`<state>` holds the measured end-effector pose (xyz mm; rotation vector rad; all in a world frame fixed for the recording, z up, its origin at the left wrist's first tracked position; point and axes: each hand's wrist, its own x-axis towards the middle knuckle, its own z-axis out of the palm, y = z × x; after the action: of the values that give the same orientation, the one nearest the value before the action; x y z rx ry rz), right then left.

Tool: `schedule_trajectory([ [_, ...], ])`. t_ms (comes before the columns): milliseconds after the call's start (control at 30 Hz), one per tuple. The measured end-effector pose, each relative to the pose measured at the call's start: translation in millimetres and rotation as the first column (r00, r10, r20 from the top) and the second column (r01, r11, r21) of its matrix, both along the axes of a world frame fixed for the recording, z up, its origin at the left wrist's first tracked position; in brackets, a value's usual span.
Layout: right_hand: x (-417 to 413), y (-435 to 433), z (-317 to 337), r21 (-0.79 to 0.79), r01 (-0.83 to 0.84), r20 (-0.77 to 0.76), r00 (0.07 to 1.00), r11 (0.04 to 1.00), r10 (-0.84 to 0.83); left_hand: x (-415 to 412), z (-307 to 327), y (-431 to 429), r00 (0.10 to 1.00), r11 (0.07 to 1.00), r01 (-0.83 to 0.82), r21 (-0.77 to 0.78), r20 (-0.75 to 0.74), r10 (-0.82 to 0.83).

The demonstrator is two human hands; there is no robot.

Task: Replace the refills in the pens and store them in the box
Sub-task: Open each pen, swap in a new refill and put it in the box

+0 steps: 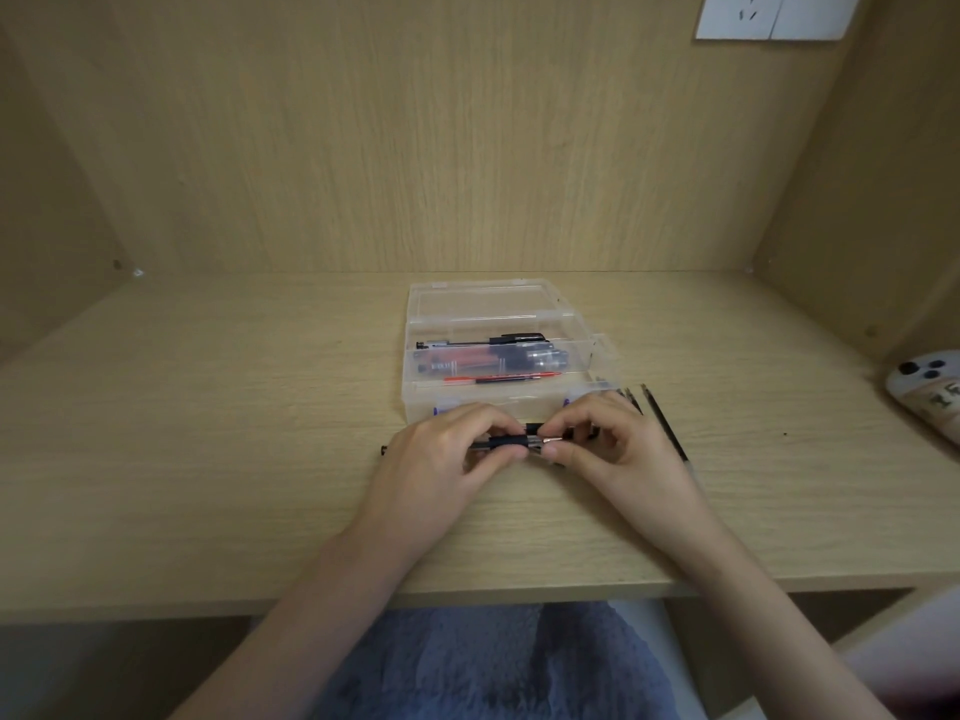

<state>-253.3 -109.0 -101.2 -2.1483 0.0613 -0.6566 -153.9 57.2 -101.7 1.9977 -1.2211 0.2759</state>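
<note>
A black pen (511, 442) lies crosswise just in front of the clear plastic box (415, 387), held between both hands. My left hand (447, 459) grips its barrel by the black rubber grip. My right hand (602, 449) pinches the metal tip end of the pen. The pen's back end pokes out left of my left hand. Inside the open box lie several pens, black and red, and a red refill (504, 378). The box's lid (478, 298) lies folded back behind it. Loose black refills (665, 423) lie on the desk right of my right hand.
The wooden desk (208, 433) sits in an alcove with wooden walls behind and at both sides. A phone in a light case (924, 392) lies at the far right edge. A white wall socket (774, 13) is at the upper right. My lap is below the desk's front edge.
</note>
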Motion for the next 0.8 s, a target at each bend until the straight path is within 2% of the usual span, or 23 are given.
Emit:
schedule_trajectory([
  [167,-1,-1,0,0.062,0.130,0.068,0.989,0.990,-0.134,2,1,1,0.996,0.996,-0.087,-0.026,-0.018,0.086],
  [233,0,-3,-1,0.035,0.196,0.063,0.978,0.980,-0.198,2,2,2,0.994,0.993,-0.107,-0.041,-0.028,0.106],
  [400,3,-6,-8,-0.238,0.233,-0.018,0.970,0.943,-0.244,2,1,1,0.995,0.995,-0.095,-0.031,-0.028,0.094],
  [500,4,-4,-8,-0.342,0.207,-0.014,0.974,0.917,-0.225,2,0,0,0.998,0.998,-0.055,-0.028,-0.028,0.054],
  [567,4,-4,-7,-0.299,0.195,-0.013,0.978,0.934,-0.209,2,0,0,0.999,0.999,-0.038,-0.033,-0.033,0.037],
  [667,2,-6,-4,-0.124,0.158,0.027,0.987,0.980,-0.155,1,1,0,0.999,0.999,-0.022,-0.043,-0.029,0.021],
  [800,-1,-3,3,-0.005,0.038,0.030,0.999,0.999,-0.038,2,1,0,0.999,0.997,0.011,-0.075,-0.029,-0.013],
])
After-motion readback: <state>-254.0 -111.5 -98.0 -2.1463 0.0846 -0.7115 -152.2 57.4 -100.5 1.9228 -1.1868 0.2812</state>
